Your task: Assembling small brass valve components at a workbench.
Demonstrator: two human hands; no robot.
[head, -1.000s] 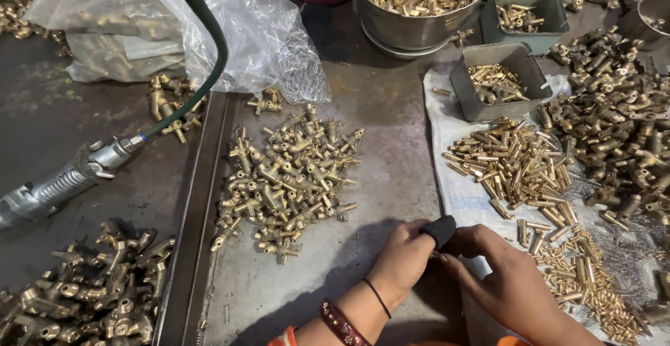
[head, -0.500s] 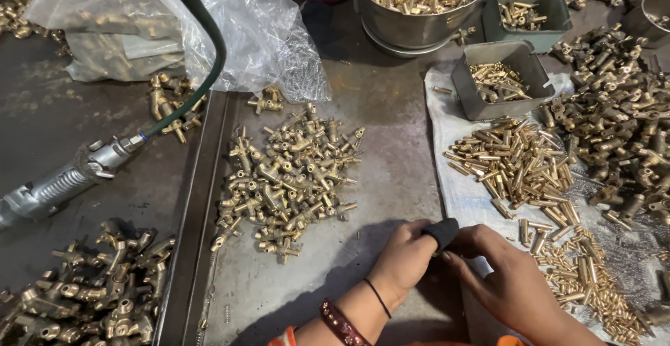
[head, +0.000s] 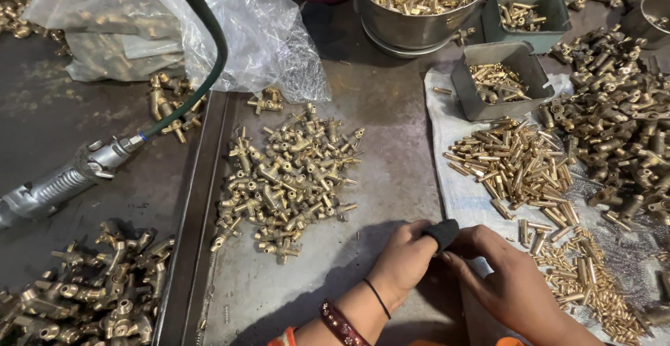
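Left hand: the left hand (head: 405, 262) rests low on the metal tray (head: 391, 171), fingers curled in, a black cap (head: 442, 233) over one fingertip; whether a part sits inside the curl cannot be told.
Right hand: the right hand (head: 513, 283) lies just beside the left, its fingers touching the black cap; whether it pinches anything small there cannot be told.
Wrist: a thin black band (head: 377, 297) and a dark red bangle (head: 339, 324) sit on the left forearm.
Nearest parts: a spread of short brass pins (head: 586, 283) lies on the white cloth (head: 453, 192) just right of the right hand.
Centre heap: a pile of brass valve fittings (head: 286, 178) lies on the tray, up and left of the hands.
Rods: longer brass rods (head: 516, 161) lie heaped on the cloth above the pins.
Boxes: a grey metal box (head: 499, 81) and a green one (head: 525, 12) each hold small brass pieces.
Bowl: a steel bowl (head: 419, 4) at the top is full of brass parts.
Right edge: a large heap of brass bodies (head: 614, 116).
Left side: an air tool (head: 63, 182) on a green hose (head: 209, 46), a clear plastic bag (head: 202, 25), and a second heap of fittings (head: 91, 290).
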